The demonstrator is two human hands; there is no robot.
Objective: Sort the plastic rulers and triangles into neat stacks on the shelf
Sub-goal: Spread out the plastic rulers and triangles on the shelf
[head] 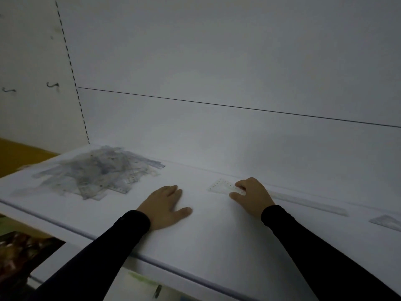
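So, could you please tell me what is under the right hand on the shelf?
The right hand holds one end of a small clear ruler lying flat on the white shelf. The end beneath the fingers is covered, so it cannot be seen.

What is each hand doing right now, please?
Left hand: open, flat on the shelf, holding nothing.
Right hand: fingers curled, pinching the small clear ruler.

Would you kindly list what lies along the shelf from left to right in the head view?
Jumbled pile of clear rulers and triangles → left hand → small ruler → right hand → long ruler → small triangle.
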